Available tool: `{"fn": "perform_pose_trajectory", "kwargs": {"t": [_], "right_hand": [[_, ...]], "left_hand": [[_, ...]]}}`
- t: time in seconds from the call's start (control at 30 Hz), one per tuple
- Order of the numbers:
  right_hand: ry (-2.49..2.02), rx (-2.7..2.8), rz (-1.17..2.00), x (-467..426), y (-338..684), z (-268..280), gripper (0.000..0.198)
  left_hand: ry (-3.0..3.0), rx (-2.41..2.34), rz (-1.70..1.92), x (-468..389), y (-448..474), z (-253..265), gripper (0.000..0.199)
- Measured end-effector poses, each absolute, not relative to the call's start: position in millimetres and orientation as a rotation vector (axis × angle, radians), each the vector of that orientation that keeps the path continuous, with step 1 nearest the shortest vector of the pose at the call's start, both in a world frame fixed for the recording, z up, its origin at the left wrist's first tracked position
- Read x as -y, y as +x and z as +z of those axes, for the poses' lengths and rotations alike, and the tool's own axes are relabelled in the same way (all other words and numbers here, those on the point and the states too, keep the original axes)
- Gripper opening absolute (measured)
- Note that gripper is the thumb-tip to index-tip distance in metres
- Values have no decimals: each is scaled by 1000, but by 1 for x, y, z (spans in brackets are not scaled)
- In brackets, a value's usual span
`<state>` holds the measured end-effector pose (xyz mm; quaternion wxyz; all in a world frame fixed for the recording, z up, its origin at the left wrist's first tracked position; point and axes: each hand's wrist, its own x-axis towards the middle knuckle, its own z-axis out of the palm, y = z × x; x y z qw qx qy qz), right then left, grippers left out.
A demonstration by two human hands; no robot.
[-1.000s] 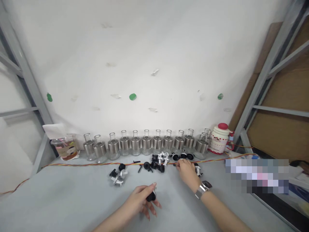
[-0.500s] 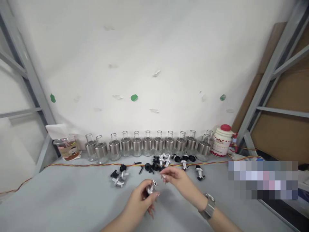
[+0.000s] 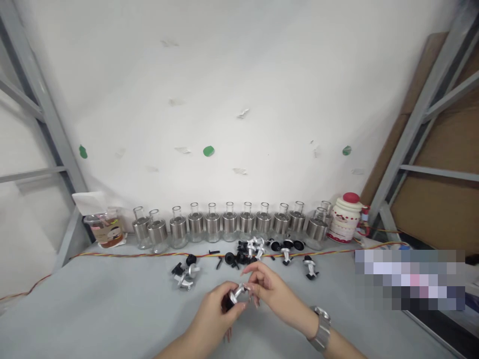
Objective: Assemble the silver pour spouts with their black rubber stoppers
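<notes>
My left hand [image 3: 216, 309] is closed around a silver and black bottle pourer [image 3: 236, 294], held tilted with its spout end toward the upper right. At that spout end, the thumb and index finger of my right hand [image 3: 265, 288] are pinched together. Whatever small piece sits between them is hidden by the fingertips. Beyond my hands lies a pile of silver and black pourers [image 3: 250, 249], some with round black stoppers. A smaller group of pourers [image 3: 184, 274] rests to the left, and a single pourer [image 3: 310, 268] stands at the right.
Along the wall stands a row of glass bottles with steel sleeves [image 3: 212, 224]. A twisted red and yellow wire [image 3: 134, 256] crosses the grey table [image 3: 112, 309]. A plastic cup [image 3: 107, 230] is at the far left, a white jar with a red lid [image 3: 343, 219] at the right.
My right hand has come down and left, bringing its pinched fingers to the pourer's spout end. My left hand has turned the pourer so the spout leans to the right.
</notes>
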<state>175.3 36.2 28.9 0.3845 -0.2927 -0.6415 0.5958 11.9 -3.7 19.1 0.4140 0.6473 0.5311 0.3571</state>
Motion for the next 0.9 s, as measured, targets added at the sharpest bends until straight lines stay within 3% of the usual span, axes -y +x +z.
{"fn": "perform_pose_trajectory", "kwargs": {"t": [0.9], "right_hand": [[-684,1587,1680,-38,174,30,32]], "left_hand": [[1551,-1214,844,2,11,9,30]]}}
